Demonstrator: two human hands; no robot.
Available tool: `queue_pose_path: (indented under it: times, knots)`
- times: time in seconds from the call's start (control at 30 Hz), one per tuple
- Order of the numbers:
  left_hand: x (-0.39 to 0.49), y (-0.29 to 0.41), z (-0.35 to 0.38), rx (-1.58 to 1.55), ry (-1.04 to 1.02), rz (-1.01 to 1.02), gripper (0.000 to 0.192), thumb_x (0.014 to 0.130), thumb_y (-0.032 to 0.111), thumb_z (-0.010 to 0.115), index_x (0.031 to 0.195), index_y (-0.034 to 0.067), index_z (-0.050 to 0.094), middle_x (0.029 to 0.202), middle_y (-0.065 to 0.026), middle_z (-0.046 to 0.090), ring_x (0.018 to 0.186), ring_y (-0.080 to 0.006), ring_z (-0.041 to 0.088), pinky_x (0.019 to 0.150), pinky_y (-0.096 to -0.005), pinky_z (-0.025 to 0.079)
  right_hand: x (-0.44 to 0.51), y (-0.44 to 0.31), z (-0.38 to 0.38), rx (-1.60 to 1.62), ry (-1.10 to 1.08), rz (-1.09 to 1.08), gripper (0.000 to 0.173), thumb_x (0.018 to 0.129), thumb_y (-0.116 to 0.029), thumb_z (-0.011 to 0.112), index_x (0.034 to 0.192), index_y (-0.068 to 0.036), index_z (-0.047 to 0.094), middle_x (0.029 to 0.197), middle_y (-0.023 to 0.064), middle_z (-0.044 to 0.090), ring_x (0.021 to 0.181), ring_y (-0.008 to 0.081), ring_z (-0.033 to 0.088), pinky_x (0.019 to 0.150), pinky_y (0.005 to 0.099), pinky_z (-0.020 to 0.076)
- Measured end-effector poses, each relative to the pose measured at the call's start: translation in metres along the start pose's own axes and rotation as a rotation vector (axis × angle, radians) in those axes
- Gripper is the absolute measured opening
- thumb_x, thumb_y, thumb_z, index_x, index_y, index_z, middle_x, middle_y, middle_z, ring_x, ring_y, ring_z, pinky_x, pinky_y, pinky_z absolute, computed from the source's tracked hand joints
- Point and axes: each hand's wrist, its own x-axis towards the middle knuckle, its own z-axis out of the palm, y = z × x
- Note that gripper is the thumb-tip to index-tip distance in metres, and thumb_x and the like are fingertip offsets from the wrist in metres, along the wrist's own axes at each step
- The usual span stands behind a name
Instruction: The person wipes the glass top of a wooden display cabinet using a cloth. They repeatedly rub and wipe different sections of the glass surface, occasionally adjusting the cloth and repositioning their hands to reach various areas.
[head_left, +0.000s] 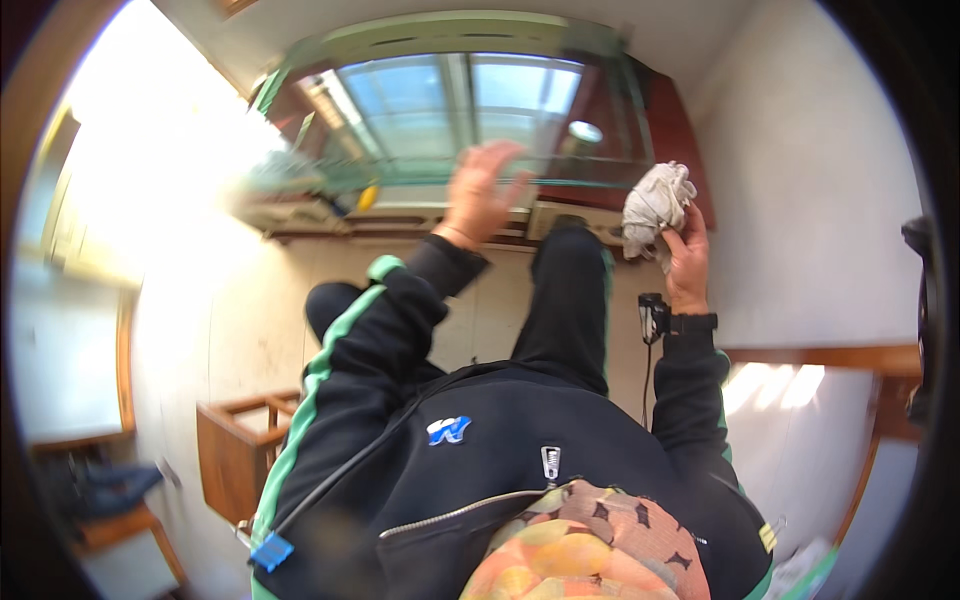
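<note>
My right hand (686, 259) grips a crumpled whitish cloth (656, 210) beside the right front corner of a glass-topped cabinet or table (592, 182). Blurred, my left hand (484, 187) is raised with its fingers apart near the glass front edge and holds nothing. Window reflections lie on the glass. A round pale-topped container (583, 136) shows at the right part of the glass. Left of my left hand is a small yellow object (367, 198) at the front edge.
A wooden stool or frame (232, 450) stands on the floor at the lower left. A small black device with a cable (651, 319) is next to my right wrist. At the right is a pale wall (810, 210). Dark blue fabric (120, 487) lies at the far left.
</note>
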Motion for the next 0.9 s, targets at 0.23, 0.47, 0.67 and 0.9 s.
queue_pose_path:
  times: [0.23, 0.47, 0.67, 0.9]
  knots:
    - [-0.068, 0.038, -0.046, -1.069, -0.112, -0.612, 0.074, 0.097, 0.033, 0.062, 0.155, 0.012, 0.021, 0.146, -0.0125, 0.040, 0.131, -0.0213, 0.040, 0.109, -0.0358, 0.035, -0.015, 0.025, 0.177, -0.299, -0.651, -0.198, 0.058, 0.088, 0.006, 0.058, 0.144, -0.003, 0.044, 0.139, 0.0130, 0.052, 0.125, 0.0223, 0.052, 0.105, 0.0316, 0.0407]
    - [-0.120, -0.001, -0.093, -1.217, 0.213, -0.892, 0.048, 0.101, 0.023, 0.056, 0.144, 0.013, 0.038, 0.121, -0.0017, 0.058, 0.105, -0.0119, 0.060, 0.087, -0.0294, 0.052, -0.052, 0.042, 0.256, -0.270, -0.964, 0.019, 0.076, 0.087, 0.002, 0.061, 0.153, -0.006, 0.025, 0.151, 0.0148, 0.039, 0.136, 0.0248, 0.042, 0.106, 0.0330, 0.0396]
    - [-0.159, -0.033, -0.089, -1.199, 0.367, -0.829, 0.030, 0.098, 0.016, 0.060, 0.126, 0.007, 0.053, 0.105, -0.0047, 0.067, 0.091, -0.0140, 0.066, 0.079, -0.0296, 0.055, -0.062, 0.064, 0.264, -0.381, -1.072, 0.166, 0.061, 0.088, 0.003, 0.058, 0.146, -0.004, 0.038, 0.138, 0.0105, 0.051, 0.122, 0.0213, 0.055, 0.097, 0.0298, 0.0472]
    - [-0.184, -0.045, -0.093, -1.140, 0.486, -0.851, 0.037, 0.097, 0.012, 0.060, 0.133, 0.008, 0.051, 0.116, -0.0013, 0.064, 0.102, -0.0123, 0.062, 0.086, -0.0304, 0.053, -0.068, 0.087, 0.259, -0.482, -0.926, 0.073, 0.061, 0.092, -0.008, 0.064, 0.147, -0.002, 0.037, 0.142, 0.0160, 0.049, 0.120, 0.0267, 0.056, 0.101, 0.0356, 0.0463]
